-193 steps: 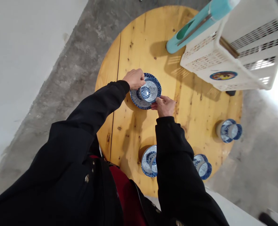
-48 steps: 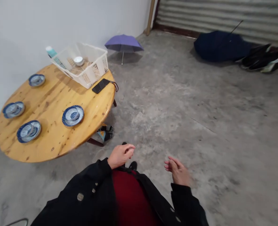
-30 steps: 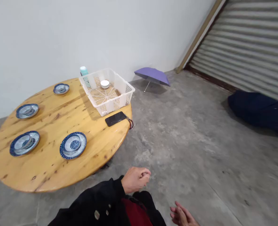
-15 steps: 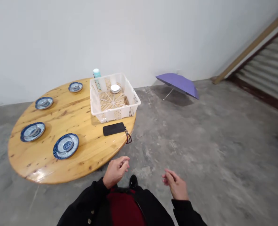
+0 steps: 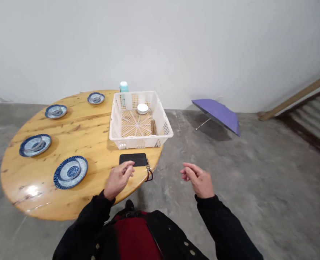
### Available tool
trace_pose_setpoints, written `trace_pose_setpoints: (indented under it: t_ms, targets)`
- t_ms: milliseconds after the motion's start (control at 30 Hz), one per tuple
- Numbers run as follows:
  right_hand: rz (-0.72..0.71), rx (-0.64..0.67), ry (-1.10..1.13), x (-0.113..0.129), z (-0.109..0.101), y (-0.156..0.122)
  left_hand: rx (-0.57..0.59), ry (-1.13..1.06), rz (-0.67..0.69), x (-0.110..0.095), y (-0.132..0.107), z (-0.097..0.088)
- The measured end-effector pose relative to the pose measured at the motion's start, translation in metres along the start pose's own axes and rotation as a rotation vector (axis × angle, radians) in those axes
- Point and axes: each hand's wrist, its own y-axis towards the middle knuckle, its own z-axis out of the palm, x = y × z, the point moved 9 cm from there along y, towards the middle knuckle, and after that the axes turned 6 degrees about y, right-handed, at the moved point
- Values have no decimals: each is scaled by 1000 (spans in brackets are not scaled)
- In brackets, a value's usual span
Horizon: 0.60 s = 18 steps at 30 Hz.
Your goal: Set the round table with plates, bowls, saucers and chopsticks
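Note:
My left hand (image 5: pixel 119 177) hovers over the near edge of the wooden table, just in front of a black phone (image 5: pixel 133 159) with a strap. Its fingers are curled in and no object shows in them. Above the floor, to the right of the table, is my right hand (image 5: pixel 199 179), its fingers also bent together with nothing visible between them. Beyond the phone stands a white plastic basket (image 5: pixel 141 142). Inside it are small white dishes (image 5: pixel 143 108), apparently stacked, and thin brown sticks (image 5: pixel 153 127). The closest blue-patterned plate (image 5: pixel 58 177) carries a clear bowl (image 5: pixel 71 170).
More blue-patterned plates with bowls sit around the wooden table (image 5: pixel 78 139). A light-blue bottle (image 5: pixel 124 87) stands behind the basket. An open purple umbrella (image 5: pixel 219 113) rests on the concrete floor by the wall. A wooden beam (image 5: pixel 292 96) leans at the right.
Both my hands have risen and moved forward; the left now reaches over the table edge beside the phone. The view has tilted up slightly, and the basket appears nearer. Nothing was picked up.

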Motion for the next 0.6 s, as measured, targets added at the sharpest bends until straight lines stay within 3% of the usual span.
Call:
trace_pose_setpoints:
  t_ms: [200, 333, 467, 600]
  targets:
    - [-202, 42, 3, 95, 48, 66, -131, 70, 125, -17, 96, -39]
    - [-274, 130, -73, 129, 100, 130, -132, 179, 100, -16, 158, -50]
    - [-345, 249, -280, 125, 164, 229, -80, 315, 58, -3, 204, -54]
    - [-224, 218, -560, 76, 222, 347, -35, 394, -5, 16, 241, -57]
